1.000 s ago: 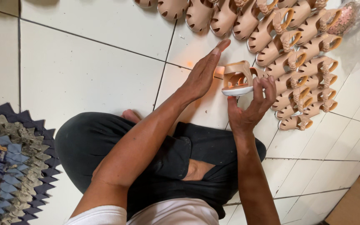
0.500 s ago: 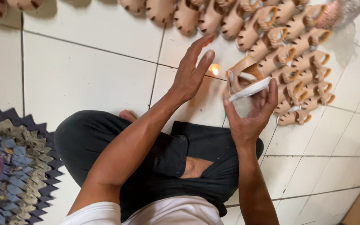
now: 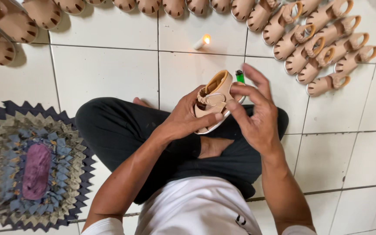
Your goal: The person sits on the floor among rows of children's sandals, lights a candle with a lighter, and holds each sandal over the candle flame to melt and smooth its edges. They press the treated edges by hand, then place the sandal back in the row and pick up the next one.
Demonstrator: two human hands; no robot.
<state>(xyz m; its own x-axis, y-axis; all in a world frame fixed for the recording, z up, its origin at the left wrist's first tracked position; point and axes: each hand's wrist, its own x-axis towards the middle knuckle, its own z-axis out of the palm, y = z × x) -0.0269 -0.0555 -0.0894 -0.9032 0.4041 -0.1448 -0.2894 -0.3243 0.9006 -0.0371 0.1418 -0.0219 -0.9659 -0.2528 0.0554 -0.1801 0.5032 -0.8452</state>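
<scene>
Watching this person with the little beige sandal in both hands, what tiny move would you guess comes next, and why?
Probably turning the sandal a little to check its straps. The left hand grips it over the lap, while the right hand pinches at its edge with the fingertips. A lit candle and a green lighter sit on the tiled floor just beyond.

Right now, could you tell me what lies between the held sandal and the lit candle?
Only bare white tile between sandal and candle, in the head view.
</scene>
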